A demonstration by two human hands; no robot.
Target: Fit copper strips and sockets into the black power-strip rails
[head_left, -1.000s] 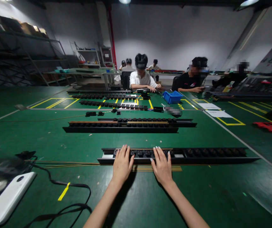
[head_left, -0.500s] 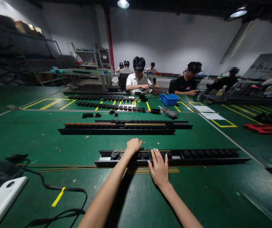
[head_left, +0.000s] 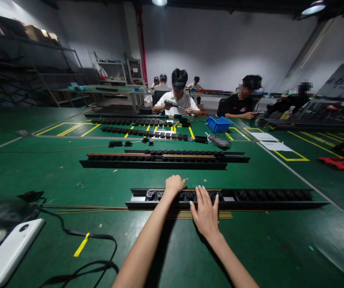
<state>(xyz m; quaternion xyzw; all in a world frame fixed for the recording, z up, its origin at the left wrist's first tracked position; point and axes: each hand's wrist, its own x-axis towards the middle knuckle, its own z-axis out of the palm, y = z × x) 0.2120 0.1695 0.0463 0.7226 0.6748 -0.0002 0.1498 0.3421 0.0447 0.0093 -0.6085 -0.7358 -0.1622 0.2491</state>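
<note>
A long black channel (head_left: 280, 206) lies across the green table (head_left: 99, 188) in front of me, with a row of black round parts inside. My left hand (head_left: 174, 185) rests over its far edge, fingers curled; what they hold, if anything, is hidden. To its right my right hand (head_left: 205, 210) lies over the channel with its fingers spread, and nothing is seen in it. A thin brass-coloured rod runs along the far edge by both hands. Several brass-coloured rods (head_left: 224, 215) lie on the table just on the near side of the channel.
Beyond is a second black channel pair (head_left: 153, 164) with rods on it. Farther back are black module strips (head_left: 120, 131) and a blue bin (head_left: 219, 124). A white phone-like device (head_left: 12, 254) and black cable (head_left: 99, 237) are at near left. Across the table sit people, one holding a power tool (head_left: 171, 104).
The whole view has shifted, so the table things appear farther right. Both hands keep nearly the same place on the channel. The person opposite has raised a power tool.
</note>
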